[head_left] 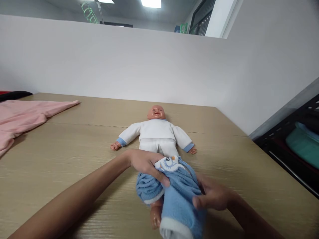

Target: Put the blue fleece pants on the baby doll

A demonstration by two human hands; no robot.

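A baby doll (156, 129) lies on its back on the wooden table, head toward the wall, in a white top with blue cuffs. Blue fleece trousers (179, 196) with white hems and an animal-face patch are bunched around its legs. One bare foot (156, 215) pokes out of a trouser leg; the other foot is hidden inside the longer leg. My left hand (151, 166) grips the trousers near the patch, thumb on top. On the other side my right hand (211, 194) pinches the outer edge of the longer leg, its fingers partly behind the cloth.
Pink cloth (27, 116) lies at the table's left, with a black item (15, 95) behind it. A white wall (139, 66) borders the far edge. To the right is a black rack (281, 146) holding a green item (302, 144).
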